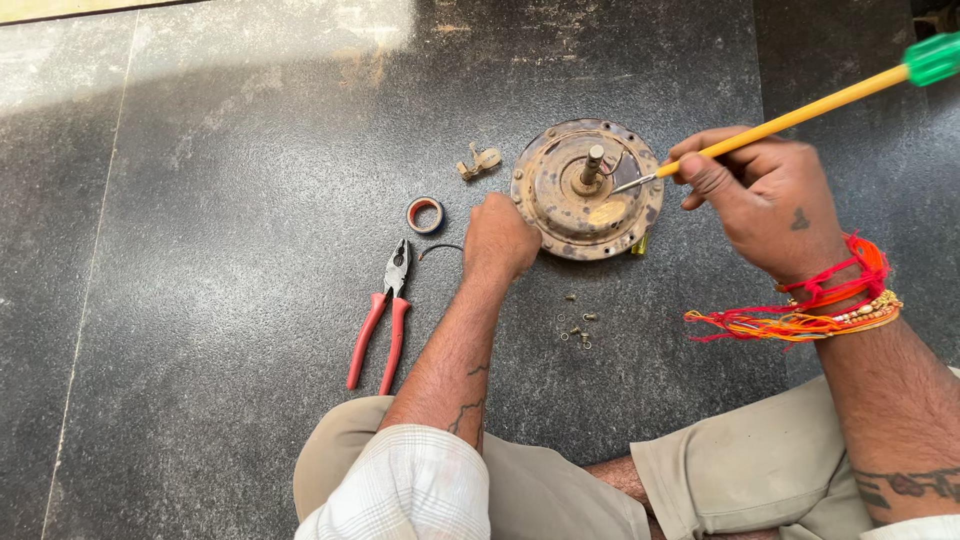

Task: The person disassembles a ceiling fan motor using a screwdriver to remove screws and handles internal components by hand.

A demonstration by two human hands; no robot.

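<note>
The round rusty motor housing (585, 190) lies flat on the dark stone floor (250, 200), just in front of the seated person. The left hand (497, 240) is closed as a fist and presses on the housing's left rim. The right hand (765, 195) pinches a yellow screwdriver (800, 115) whose tip touches the top near the central shaft. Several small screws (577, 328) already lie loose on the floor, so some fasteners seem removed, but the cover is not yet lifted. Red pliers (383, 318) and a tape roll (425, 214) lie nearby.
</note>
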